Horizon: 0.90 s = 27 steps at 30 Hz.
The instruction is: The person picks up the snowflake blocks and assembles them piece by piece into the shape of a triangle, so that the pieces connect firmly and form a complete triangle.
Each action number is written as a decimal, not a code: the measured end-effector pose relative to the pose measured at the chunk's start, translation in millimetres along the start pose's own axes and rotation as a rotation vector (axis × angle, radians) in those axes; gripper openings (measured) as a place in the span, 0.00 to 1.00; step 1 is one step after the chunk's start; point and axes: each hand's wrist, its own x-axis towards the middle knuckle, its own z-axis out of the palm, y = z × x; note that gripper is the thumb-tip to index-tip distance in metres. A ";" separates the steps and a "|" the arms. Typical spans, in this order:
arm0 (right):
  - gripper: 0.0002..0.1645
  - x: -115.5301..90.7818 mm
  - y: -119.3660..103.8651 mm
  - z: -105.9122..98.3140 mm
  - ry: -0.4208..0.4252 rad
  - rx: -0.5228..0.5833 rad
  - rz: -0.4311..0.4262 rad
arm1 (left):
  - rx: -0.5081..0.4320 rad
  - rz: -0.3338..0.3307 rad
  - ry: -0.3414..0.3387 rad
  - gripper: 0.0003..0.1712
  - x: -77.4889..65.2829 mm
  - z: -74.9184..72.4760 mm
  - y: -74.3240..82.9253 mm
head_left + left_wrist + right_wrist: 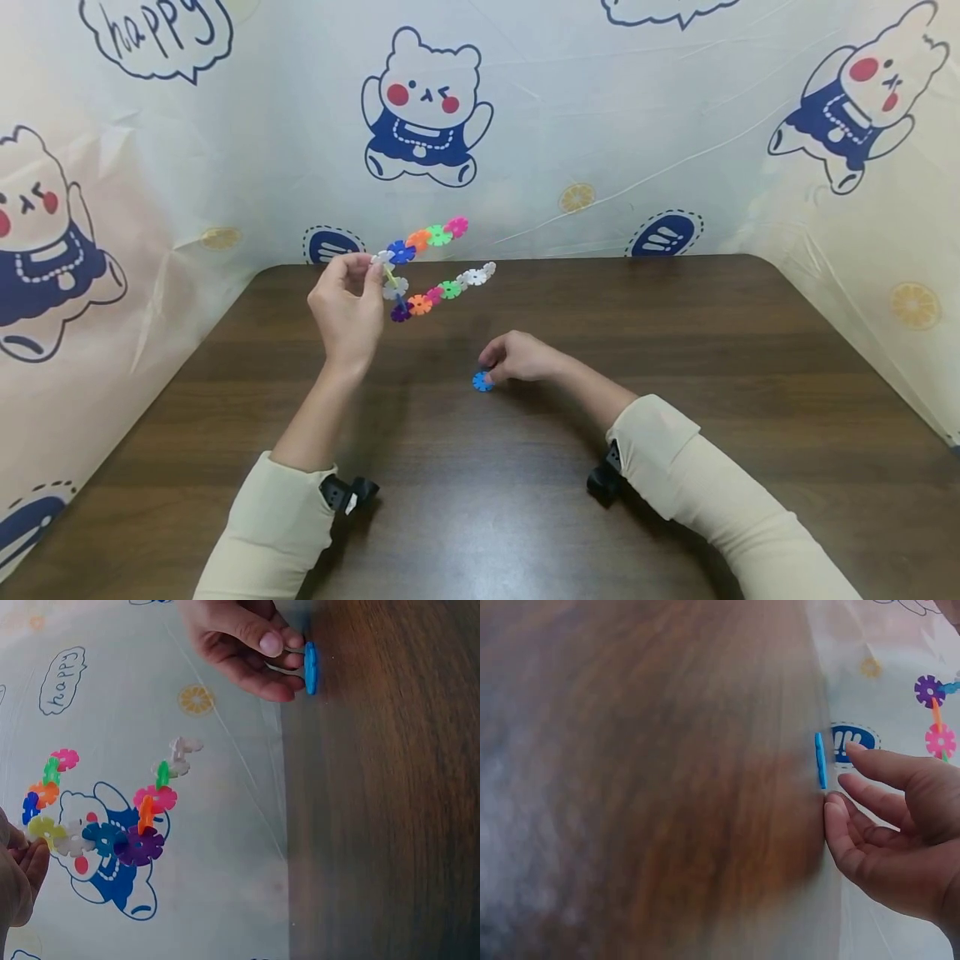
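In the head view my left hand (pixel 347 317) pinches a chain of colourful notched plastic discs (pixel 419 304) by a pale disc at its bend. The chain hangs above the table in a U shape, its two arms reaching right. White, yellow, blue, purple, orange, pink and green pieces show in the left wrist view, where the purple disc (pixel 140 846) sits at a corner. My right hand (pixel 525 357) is low over the table, its fingers loosely bent beside a single blue disc (pixel 820 760). That disc lies flat, at the fingertips, with the thumb apart from it.
A dark brown wooden table (pixel 480 517) spreads beneath both hands. Behind it hangs a pale sheet (pixel 570 100) printed with bears, oranges and lettering. A small black camera (pixel 351 493) is strapped at the left cuff, another camera (pixel 604 479) at the right cuff.
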 end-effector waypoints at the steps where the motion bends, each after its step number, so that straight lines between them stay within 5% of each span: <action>1: 0.18 0.9 0.1 0.7 -0.002 -0.004 0.002 | -0.001 -0.001 -0.002 0.08 -0.1 0.1 0.1; 10: 0.15 5.5 -0.7 6.7 0.032 -0.102 0.014 | 0.004 -0.010 -0.013 0.09 -0.9 -0.1 1.0; 27: 0.12 3.8 -1.1 10.0 0.076 -0.124 0.005 | 0.002 -0.037 -0.053 0.10 -6.6 1.4 0.3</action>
